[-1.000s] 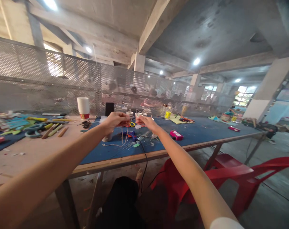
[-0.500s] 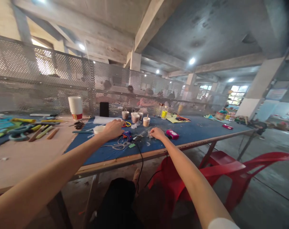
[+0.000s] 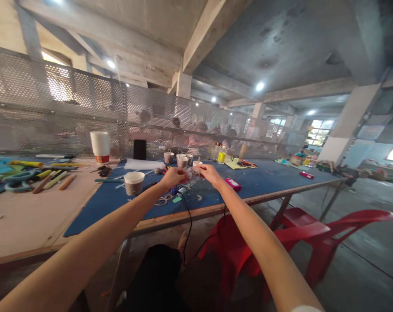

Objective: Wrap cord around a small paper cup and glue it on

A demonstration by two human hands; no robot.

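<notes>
My left hand point(image 3: 175, 177) and my right hand point(image 3: 210, 174) are close together above the blue table mat point(image 3: 114, 203), both with fingers pinched. Between them is clear, wispy material point(image 3: 193, 173), too fine to identify; my right fingers grip it. Whatever the left fingertips hold is hidden. Beneath the left hand, a blue glue gun point(image 3: 175, 190) is mostly covered, beside a loop of pale cord point(image 3: 165, 199). A paper cup point(image 3: 133, 183) stands left of my left wrist. Behind the hands are several small cups with handles, one of them a small cup point(image 3: 182, 162).
Scissors point(image 3: 19, 181) and several tools lie on the bare board at left. A stack of paper cups point(image 3: 100, 146) stands near the mesh screen point(image 3: 86, 112). A pink box point(image 3: 233, 184) lies right of my hands. Red chairs point(image 3: 294, 240) stand at the table's front edge.
My left hand has moved right and down, uncovering the paper cup. My right hand has lifted slightly with the clear wispy material, and the hands are now closer together.
</notes>
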